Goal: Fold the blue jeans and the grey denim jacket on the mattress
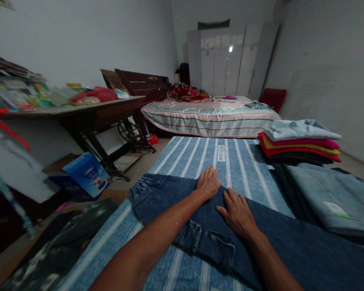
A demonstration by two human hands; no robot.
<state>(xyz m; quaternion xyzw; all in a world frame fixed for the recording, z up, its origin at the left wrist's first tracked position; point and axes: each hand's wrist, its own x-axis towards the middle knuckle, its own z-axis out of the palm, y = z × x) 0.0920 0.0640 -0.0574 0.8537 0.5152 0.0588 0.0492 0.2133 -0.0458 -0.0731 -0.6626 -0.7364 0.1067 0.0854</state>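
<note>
- Across the striped sheet [188, 155]: dark jeans [206, 216], laid flat, gathered waist at the sheet's left edge, far end out of view past its right.
- Left hand [208, 184]: open, palm down on the jeans, mid-sheet.
- Right hand [238, 212]: open, thumb apart, palm down on the same cloth, farther right over the sheet.
- Right side of sheet: folded clothes [303, 145], light jeans [336, 194].
- Beyond sheet: bed [212, 123].
</note>
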